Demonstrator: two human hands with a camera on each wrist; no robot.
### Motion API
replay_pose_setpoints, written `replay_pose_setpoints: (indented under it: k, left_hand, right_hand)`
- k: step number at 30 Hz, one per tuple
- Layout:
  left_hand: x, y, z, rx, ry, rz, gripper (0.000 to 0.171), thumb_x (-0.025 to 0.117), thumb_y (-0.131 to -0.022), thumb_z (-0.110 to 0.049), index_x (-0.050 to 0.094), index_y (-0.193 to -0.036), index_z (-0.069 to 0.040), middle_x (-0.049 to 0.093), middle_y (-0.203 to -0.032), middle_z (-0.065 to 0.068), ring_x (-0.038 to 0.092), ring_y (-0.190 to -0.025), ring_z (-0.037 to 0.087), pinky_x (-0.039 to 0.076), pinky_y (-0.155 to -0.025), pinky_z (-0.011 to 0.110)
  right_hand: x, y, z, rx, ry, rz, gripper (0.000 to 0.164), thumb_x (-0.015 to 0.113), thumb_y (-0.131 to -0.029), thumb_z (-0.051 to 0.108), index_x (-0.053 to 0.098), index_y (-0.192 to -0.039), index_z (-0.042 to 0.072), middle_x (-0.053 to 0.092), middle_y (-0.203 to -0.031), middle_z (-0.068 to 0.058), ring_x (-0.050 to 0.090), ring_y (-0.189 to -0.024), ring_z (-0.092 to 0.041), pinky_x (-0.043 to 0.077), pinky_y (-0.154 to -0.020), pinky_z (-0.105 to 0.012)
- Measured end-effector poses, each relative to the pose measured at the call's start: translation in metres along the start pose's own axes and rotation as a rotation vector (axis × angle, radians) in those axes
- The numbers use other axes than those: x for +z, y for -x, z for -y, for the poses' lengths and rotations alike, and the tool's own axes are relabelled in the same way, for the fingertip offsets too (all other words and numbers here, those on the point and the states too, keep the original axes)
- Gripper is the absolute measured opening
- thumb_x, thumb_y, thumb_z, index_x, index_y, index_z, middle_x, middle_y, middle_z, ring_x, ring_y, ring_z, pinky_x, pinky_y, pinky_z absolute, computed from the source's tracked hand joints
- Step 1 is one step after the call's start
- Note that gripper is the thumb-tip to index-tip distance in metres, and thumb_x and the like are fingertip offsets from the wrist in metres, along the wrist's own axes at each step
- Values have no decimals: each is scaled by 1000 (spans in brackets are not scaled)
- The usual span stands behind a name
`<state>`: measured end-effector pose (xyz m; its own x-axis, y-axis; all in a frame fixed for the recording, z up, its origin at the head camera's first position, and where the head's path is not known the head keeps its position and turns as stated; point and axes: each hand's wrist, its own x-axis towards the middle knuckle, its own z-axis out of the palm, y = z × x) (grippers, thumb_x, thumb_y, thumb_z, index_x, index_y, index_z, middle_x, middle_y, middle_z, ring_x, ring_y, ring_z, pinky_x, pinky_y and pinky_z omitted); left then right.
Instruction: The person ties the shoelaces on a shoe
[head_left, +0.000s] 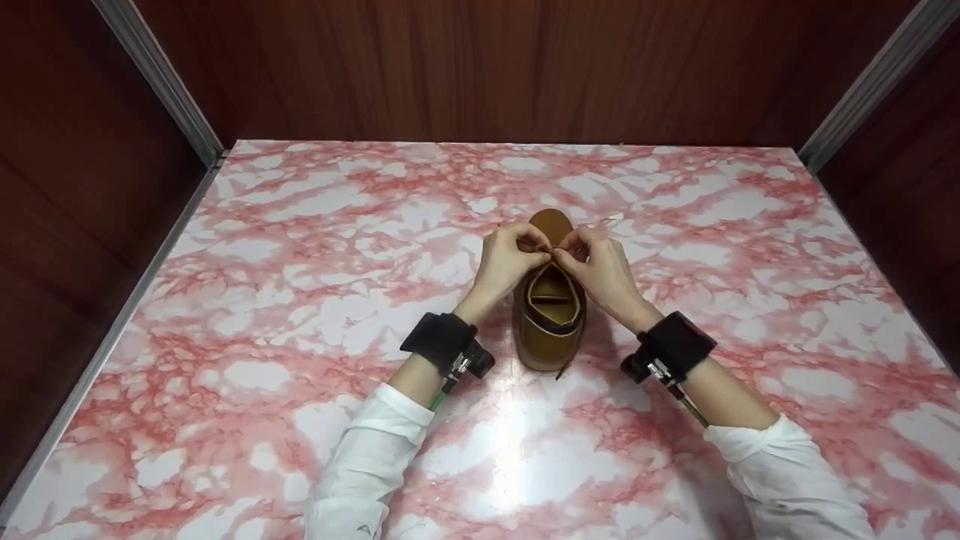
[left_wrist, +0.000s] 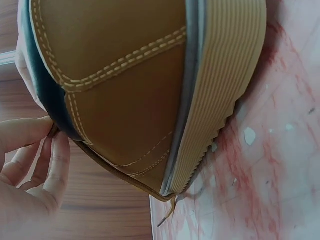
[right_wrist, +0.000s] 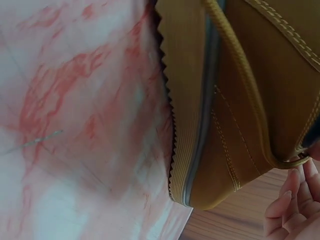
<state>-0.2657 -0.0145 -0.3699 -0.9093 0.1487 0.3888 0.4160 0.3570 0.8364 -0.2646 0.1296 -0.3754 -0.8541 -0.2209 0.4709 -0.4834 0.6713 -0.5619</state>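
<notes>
A tan shoe (head_left: 541,351) with a dark collar stands upright on the table, its toe pointing away from me. My left hand (head_left: 504,261) and right hand (head_left: 602,268) meet over the front of its opening, fingertips nearly touching. In the left wrist view the left hand (left_wrist: 31,187) pinches a brown shoelace (left_wrist: 117,172). One loose lace tip hangs by the sole. The right hand (right_wrist: 296,212) pinches the shoelace (right_wrist: 246,72) at the top of the lacing in the right wrist view, where it loops down along the shoe's side. Just how the laces cross between the fingertips is hidden.
The table (head_left: 247,375) has a red and white marbled top. Dark wooden panels (head_left: 525,67) enclose it at the back and both sides, with metal strips (head_left: 161,82) at the corners. Black straps (head_left: 442,341) with small cameras sit on both wrists.
</notes>
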Motion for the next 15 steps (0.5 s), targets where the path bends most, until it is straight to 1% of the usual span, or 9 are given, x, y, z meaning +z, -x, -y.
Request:
replay_pose_setpoints:
  k: [3,5,6,7,9,12,13,15]
  left_hand:
    - [1,0,1,19,-9,-20,10,61,-55,-9,55,-62,-11,52,-60,-4,46,-54,3,35,-51,14]
    - [2,1,1,27,-10,-31,9,60,-55,-7,55,-62,-11,51,-59,-5,46,-54,3,35,-50,14]
    - [2,1,2,32,-16,-38,9,60,-55,-7,55,-61,-12,51,-59,-5,46,-55,3,35,-50,13]
    - [2,1,2,33,-24,-45,9,60,-55,-7,55,-61,-12,51,-59,-6,46,-55,3,34,-50,13]
    - [3,1,3,41,-39,-57,9,60,-55,-8,55,-61,-12,51,-59,-6,46,-55,3,34,-51,13]
    - [3,2,4,50,-56,-68,9,60,-55,-9,55,-61,-12,51,-59,-6,45,-55,2,34,-51,13]
    - [3,2,4,54,-55,-71,8,60,-55,-9,54,-61,-12,51,-59,-6,45,-54,1,34,-50,13]
    - [4,2,5,67,-55,-79,8,60,-55,-9,54,-60,-12,51,-59,-6,45,-54,0,34,-50,12]
  right_hand:
    - [-3,1,1,1,-66,25,15,52,-66,26,49,-70,12,47,-62,5,41,-53,-6,31,-46,-19]
    - [-3,1,-2,8,-126,41,14,52,-66,21,49,-73,10,48,-65,2,42,-56,-9,32,-48,-22]
    - [-5,1,-2,17,-192,58,12,51,-67,19,49,-75,9,48,-67,0,42,-57,-10,32,-49,-22]
    - [-2,-1,-13,20,-227,55,13,51,-67,18,49,-77,10,48,-69,0,42,-58,-11,32,-49,-23]
    - [8,-7,-44,40,-252,28,14,51,-67,21,50,-79,13,48,-71,0,42,-60,-11,32,-49,-23]
    - [26,-21,-102,58,-208,-39,16,47,-68,31,50,-80,22,48,-72,6,42,-61,-7,31,-49,-22]
    - [34,-27,-125,65,-164,-72,18,48,-66,35,50,-80,24,48,-72,7,42,-61,-7,31,-49,-23]
    - [39,-34,-147,84,-130,-94,19,47,-66,38,50,-80,25,48,-71,7,42,-61,-7,32,-49,-24]
